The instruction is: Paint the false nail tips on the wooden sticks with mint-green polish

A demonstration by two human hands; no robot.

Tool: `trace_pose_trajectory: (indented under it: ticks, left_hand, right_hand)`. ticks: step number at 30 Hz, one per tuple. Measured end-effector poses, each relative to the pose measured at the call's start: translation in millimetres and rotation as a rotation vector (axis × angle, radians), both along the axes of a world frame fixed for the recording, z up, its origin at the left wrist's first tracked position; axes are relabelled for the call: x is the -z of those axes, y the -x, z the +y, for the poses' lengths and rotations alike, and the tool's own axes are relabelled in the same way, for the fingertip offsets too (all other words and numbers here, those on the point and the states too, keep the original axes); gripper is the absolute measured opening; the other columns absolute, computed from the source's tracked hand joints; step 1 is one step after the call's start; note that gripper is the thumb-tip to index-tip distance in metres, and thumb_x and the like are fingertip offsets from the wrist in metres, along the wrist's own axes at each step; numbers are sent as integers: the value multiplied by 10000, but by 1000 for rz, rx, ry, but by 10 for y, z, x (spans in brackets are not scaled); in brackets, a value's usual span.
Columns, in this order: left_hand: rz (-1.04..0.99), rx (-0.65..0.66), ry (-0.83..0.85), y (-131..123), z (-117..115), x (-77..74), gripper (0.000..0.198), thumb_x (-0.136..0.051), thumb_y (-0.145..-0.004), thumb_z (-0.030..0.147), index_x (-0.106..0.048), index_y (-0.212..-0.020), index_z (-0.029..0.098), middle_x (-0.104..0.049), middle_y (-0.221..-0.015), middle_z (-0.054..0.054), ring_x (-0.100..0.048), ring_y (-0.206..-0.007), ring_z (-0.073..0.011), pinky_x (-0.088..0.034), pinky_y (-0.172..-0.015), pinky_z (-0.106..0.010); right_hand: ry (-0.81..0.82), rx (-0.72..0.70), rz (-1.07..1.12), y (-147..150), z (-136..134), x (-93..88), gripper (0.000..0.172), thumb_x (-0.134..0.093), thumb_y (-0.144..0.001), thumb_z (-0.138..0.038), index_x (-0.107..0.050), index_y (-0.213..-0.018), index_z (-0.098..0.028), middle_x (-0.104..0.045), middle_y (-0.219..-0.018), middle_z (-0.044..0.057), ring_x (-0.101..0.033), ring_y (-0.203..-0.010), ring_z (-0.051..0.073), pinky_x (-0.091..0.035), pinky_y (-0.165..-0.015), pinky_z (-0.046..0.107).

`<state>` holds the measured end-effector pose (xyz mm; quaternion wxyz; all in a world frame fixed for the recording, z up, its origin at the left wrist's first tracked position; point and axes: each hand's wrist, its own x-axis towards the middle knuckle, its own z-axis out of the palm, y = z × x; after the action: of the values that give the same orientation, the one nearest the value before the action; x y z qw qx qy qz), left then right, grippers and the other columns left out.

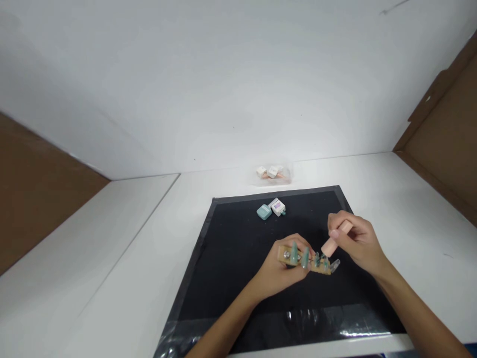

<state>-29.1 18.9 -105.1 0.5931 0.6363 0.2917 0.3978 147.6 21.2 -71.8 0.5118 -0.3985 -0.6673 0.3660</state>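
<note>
My left hand (278, 273) grips a light wooden nail-tip stand (315, 266) that carries several false nails in a row. The two at its left end, such as this green nail tip (294, 253), look coated in teal; the rightmost clear nail tip (335, 265) looks uncoloured. In my right hand (357, 241), thumb and fingers hold the pink cap of a nail polish brush (337, 238). Its brush end points down and left, close to the nails in the middle right of the stand. Whether the bristles touch a nail, I cannot tell.
Beyond my hands, a teal square bottle (264, 212) and a white-labelled bottle (278, 207) lie on the black mat (231, 258). A clear plastic box (274, 180) with white and pink items stands behind the mat. Brown cardboard panels (40, 184) flank the white table.
</note>
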Motion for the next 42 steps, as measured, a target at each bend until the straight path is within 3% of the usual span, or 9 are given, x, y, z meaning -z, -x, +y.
trace_pose_trajectory:
  ticks: [3,7,11,16,21,26,31,37,42]
  left_hand:
    - [29,-7,-29,-6,3,-4,85,-620,-629,88,-581,-673,150,-581,-750,-27,-556,-678,-127,-446,-636,-236]
    - [44,-24,-44,-15,10,-4,74,-617,-634,100,-577,-670,150,-587,-755,-31,-561,-692,-136,-446,-652,-248]
    - [70,-21,-61,-23,15,5,83,-617,-630,91,-580,-671,152,-587,-751,-27,-557,-693,-136,-442,-658,-250]
    - [42,-31,-56,-33,11,13,88,-606,-629,82,-570,-670,150,-583,-753,-26,-560,-687,-131,-442,-647,-242]
    - [68,-27,-62,-41,17,2,97,-600,-624,69,-572,-672,149,-579,-746,-25,-556,-682,-128,-441,-642,-239]
    - [65,-29,-68,-37,23,-10,105,-596,-623,67,-569,-676,153,-584,-756,-28,-561,-694,-132,-445,-645,-242]
    - [79,-25,-79,-37,21,-10,84,-605,-635,89,-570,-674,154,-575,-737,-25,-547,-670,-124,-443,-634,-239]
    - [30,-21,-65,-33,19,0,68,-615,-654,110,-565,-666,154,-582,-753,-31,-556,-689,-128,-452,-657,-247]
    - [-3,-20,-17,-25,13,2,100,-646,-667,189,-555,-642,156,-579,-744,-35,-546,-681,-130,-450,-638,-245]
  right_hand:
    - [37,-38,-49,-7,8,3,182,-573,-795,-239,-513,-627,-206,-534,-478,-29,-428,-459,114,-350,-446,249]
    - [33,18,-44,-20,20,17,172,-547,-811,-213,-512,-643,-207,-568,-494,-21,-441,-464,114,-361,-459,253]
    - [2,-48,-31,-36,29,37,183,-580,-785,-202,-508,-617,-201,-491,-505,-42,-421,-472,102,-332,-452,236]
    - [48,49,-41,-52,34,63,177,-570,-805,-218,-523,-636,-201,-506,-537,-32,-426,-489,105,-344,-466,238]
    - [49,-13,-68,-45,40,49,184,-583,-785,-242,-521,-616,-202,-465,-500,-38,-405,-476,110,-331,-451,240]
    - [83,94,-85,-32,46,27,203,-567,-802,-263,-507,-615,-208,-533,-517,-18,-427,-486,117,-352,-461,247]
    - [85,15,-93,-17,35,15,207,-588,-776,-292,-521,-601,-205,-463,-470,-38,-406,-464,113,-330,-434,240]
    - [93,156,-82,-32,54,30,216,-572,-796,-274,-503,-604,-203,-535,-527,-21,-413,-474,108,-342,-450,242]
    - [60,49,-33,-29,37,20,198,-578,-788,-310,-530,-628,-204,-482,-507,-33,-402,-465,111,-331,-443,245]
